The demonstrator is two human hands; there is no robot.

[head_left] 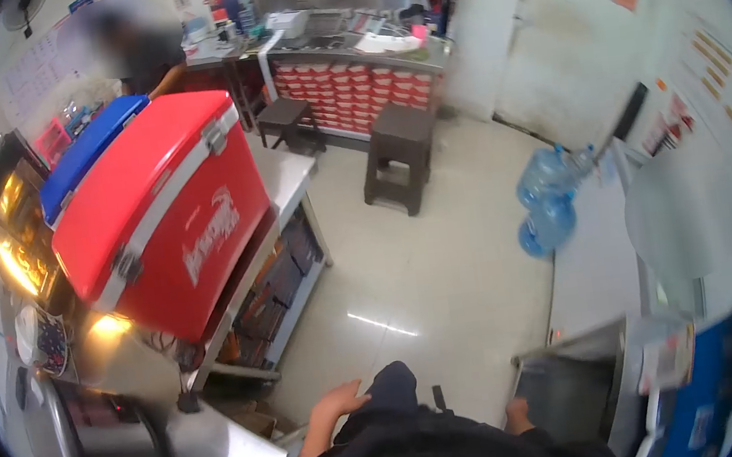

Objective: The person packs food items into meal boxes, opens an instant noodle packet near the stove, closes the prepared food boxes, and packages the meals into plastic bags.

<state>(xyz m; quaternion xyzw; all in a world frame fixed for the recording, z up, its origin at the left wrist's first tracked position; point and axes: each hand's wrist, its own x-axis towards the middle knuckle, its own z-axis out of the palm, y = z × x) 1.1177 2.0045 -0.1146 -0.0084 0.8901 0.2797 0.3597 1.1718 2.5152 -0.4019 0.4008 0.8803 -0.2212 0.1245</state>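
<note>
My left hand [341,400] is low in the middle of the view, over my dark trouser leg [394,384]. Its fingers stretch loosely forward, with nothing seen in them. My right hand [517,413] hangs at my other side, close to the grey steel panel [567,396] of a low unit. Its fingers point away from me and are mostly hidden, so whether it touches the panel is unclear. Left of me, a steel counter [243,454] carries a rounded dark appliance [105,443].
A red cooler box [189,204] and blue cooler box [88,157] stand on the left table. Dark stools [398,156] and blue water bottles [547,197] rest on the tiled floor [446,283]. A person [146,59] is at the back left. Red boxes [354,93] are stacked under the rear counter.
</note>
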